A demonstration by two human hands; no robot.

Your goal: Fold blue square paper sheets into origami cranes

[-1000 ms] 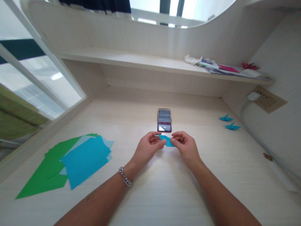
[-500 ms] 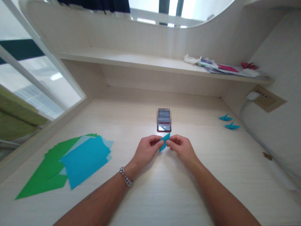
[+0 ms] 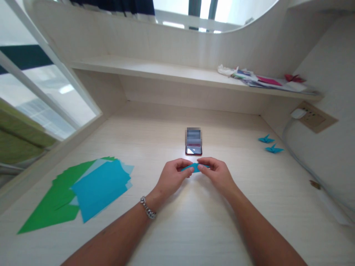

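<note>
A small folded piece of blue paper point(image 3: 195, 167) is held level between my two hands above the desk, in the middle of the head view. My left hand point(image 3: 175, 173) pinches its left end, thumb in front and fingers behind. At the other end, my right hand point(image 3: 217, 171) grips the paper the same way. The fingers cover both ends of the paper, so its full shape is hidden. Just beyond my fingertips lies a phone point(image 3: 193, 150) with its screen partly blurred.
Blue sheets point(image 3: 101, 190) overlap green sheets point(image 3: 50, 207) on the desk at left. Two folded blue paper cranes point(image 3: 266, 139) rest at right, near a white cable point(image 3: 298, 160) running from a wall socket point(image 3: 314, 117). Above the desk, a shelf point(image 3: 155, 71) carries papers.
The blue paper has turned from a steep, upright slant to lying nearly level between my hands. My right fingers have shifted along its edge.
</note>
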